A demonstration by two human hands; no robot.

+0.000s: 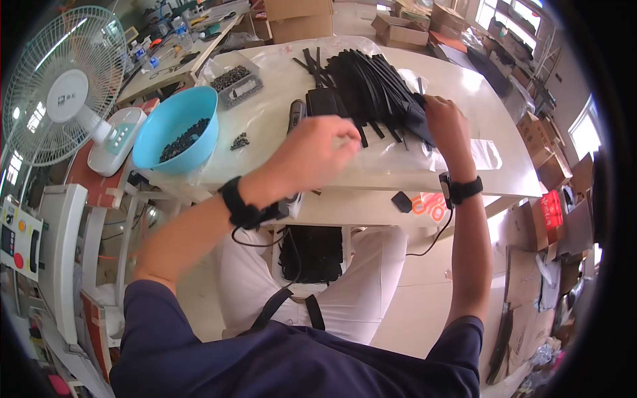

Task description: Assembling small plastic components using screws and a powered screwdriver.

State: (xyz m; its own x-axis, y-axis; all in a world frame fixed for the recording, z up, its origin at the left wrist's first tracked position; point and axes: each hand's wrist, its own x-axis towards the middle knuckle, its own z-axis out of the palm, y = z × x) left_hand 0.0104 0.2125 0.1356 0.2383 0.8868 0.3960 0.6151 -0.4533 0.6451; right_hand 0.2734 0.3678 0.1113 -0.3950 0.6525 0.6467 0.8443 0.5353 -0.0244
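Over the near part of the white table, my left hand (318, 151) is slightly blurred, its fingers curled in; whatever may be inside them is hidden. Just beyond it lies a black handheld tool (297, 114), partly covered by the hand. A thick bundle of flat black strips (368, 83) is spread across the table's middle. At the right end of this bundle, my right hand (448, 126) is closed on a black strip, with a short end showing above the fingers. Black flat pieces (325, 103) sit at the bundle's left side.
A light blue bowl (209, 132) with small black parts stands at the table's left, beside a small pile of parts (239, 140) and a clear plastic box (242, 99). A white fan (66, 93) is farther left. Cardboard boxes (401, 32) are stacked behind and right.
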